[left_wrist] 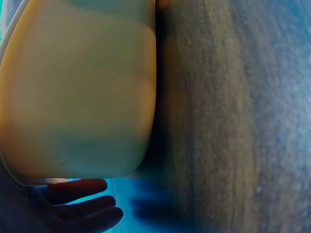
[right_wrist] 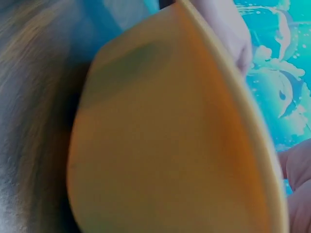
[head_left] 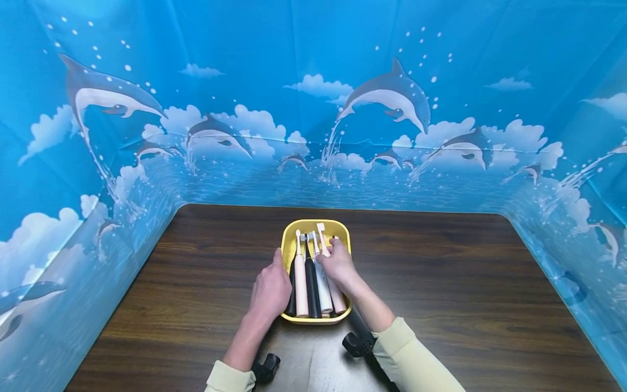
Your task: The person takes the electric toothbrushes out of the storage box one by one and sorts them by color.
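Note:
A yellow tray (head_left: 317, 321) holds several electric toothbrushes side by side, heads pointing away from me. Among them are a pale pink toothbrush (head_left: 301, 288), a black toothbrush (head_left: 312, 291) and a white toothbrush (head_left: 324, 294). My left hand (head_left: 271, 288) rests against the tray's left side. Its fingers (left_wrist: 87, 208) extend straight along the outside in the left wrist view; the thumb is hidden. Over the tray's right half, my right hand (head_left: 338, 264) pinches a light pink toothbrush (head_left: 321, 239) near its neck. That hand partly covers another pink toothbrush (head_left: 337, 298) by the right wall.
The tray stands on a dark wood-grain table (head_left: 441, 283). A blue backdrop (head_left: 274, 163) printed with dolphins surrounds the table at the back and sides. Black wrist-camera mounts (head_left: 357, 344) sit by both wrists, close to the tray's front.

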A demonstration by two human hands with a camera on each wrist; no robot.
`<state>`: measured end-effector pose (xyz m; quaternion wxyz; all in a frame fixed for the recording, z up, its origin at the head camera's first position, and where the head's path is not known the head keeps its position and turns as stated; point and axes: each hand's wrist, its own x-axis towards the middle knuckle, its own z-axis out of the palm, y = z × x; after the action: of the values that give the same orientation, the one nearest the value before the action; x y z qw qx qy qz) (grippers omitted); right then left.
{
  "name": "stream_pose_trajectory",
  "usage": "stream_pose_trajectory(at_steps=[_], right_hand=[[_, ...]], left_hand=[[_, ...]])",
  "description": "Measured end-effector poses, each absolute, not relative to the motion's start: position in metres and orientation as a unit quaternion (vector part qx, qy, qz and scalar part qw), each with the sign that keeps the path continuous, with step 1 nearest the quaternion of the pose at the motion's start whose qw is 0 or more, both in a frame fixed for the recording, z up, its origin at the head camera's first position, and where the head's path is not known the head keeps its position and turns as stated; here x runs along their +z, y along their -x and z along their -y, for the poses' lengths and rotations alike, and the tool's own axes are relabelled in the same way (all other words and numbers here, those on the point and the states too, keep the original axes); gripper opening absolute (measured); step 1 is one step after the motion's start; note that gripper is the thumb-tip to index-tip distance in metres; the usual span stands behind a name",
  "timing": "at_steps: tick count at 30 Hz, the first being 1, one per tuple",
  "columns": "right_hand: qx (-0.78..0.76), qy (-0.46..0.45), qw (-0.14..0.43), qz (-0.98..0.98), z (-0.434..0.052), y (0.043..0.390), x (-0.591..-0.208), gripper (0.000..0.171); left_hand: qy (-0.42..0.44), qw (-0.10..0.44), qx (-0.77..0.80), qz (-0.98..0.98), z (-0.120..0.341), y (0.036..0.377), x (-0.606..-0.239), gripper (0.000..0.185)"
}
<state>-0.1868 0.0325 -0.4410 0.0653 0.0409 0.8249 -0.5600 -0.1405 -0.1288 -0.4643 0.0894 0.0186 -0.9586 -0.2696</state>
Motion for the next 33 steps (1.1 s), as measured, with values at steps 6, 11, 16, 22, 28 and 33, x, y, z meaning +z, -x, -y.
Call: stream_pose_trajectory(at_steps=[6, 11, 16, 22, 28, 33], right_hand=[[-0.55, 0.01, 0.077, -0.831, -0.035, 0.183, -0.44, 0.04], [-0.604, 0.048, 0.144, -0.783, -0.045, 0.179, -0.431, 0.026], [-0.579, 0.105, 0.195, -0.785, -0.061, 0.172, -0.421, 0.025], [-0.566, 0.159, 0.236, -0.774, -0.081, 0.166, -0.417, 0.032], [-0.571, 0.185, 0.235, -0.764, -0.093, 0.162, -0.418, 0.038], [-0.595, 0.161, 0.18, -0.766, -0.1, 0.162, -0.413, 0.04]], left_hand=[[-0.022, 0.077, -0.269, 0.96, 0.129, 0.141, -0.465, 0.049], [-0.027, 0.068, -0.281, 0.957, 0.129, 0.141, -0.466, 0.05], [-0.029, 0.069, -0.286, 0.955, 0.13, 0.14, -0.465, 0.051], [-0.03, 0.066, -0.284, 0.956, 0.131, 0.141, -0.465, 0.051], [-0.026, 0.069, -0.289, 0.954, 0.131, 0.14, -0.465, 0.051], [-0.024, 0.069, -0.288, 0.955, 0.131, 0.14, -0.465, 0.051]])
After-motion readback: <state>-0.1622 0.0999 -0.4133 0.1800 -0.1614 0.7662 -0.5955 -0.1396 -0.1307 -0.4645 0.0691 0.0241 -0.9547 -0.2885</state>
